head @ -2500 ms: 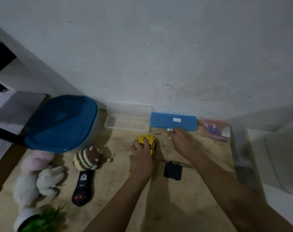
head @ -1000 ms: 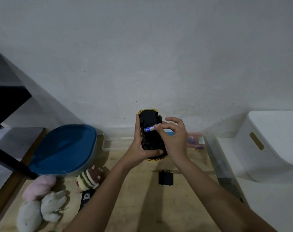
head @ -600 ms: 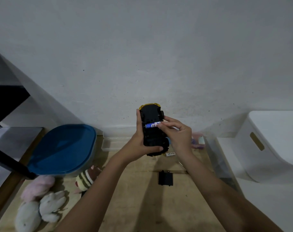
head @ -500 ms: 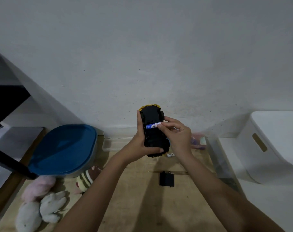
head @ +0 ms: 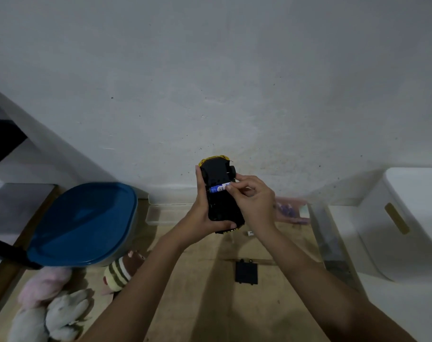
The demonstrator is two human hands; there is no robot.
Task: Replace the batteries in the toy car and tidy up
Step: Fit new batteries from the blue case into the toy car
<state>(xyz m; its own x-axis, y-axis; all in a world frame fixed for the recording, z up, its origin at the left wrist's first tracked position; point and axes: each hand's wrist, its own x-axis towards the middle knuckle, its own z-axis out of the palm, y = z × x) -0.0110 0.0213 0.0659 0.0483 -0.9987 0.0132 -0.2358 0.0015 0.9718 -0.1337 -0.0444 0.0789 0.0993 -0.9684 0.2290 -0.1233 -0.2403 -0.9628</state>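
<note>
Fingertips (head: 234, 187) of right hand (head: 255, 203) pinch blue battery (head: 216, 189), lying crosswise in upturned toy car (head: 222, 206); left hand (head: 200, 218) grips car from 9 o'clock. Step, likely: seating cell. Next: press flush, then fetch black cover (head: 246, 272), on table (head: 210, 304) at 6 o'clock.

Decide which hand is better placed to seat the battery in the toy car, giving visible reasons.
Right. The right hand pinches the battery at the toy car's underside; the left hand is busy gripping the car.
</note>
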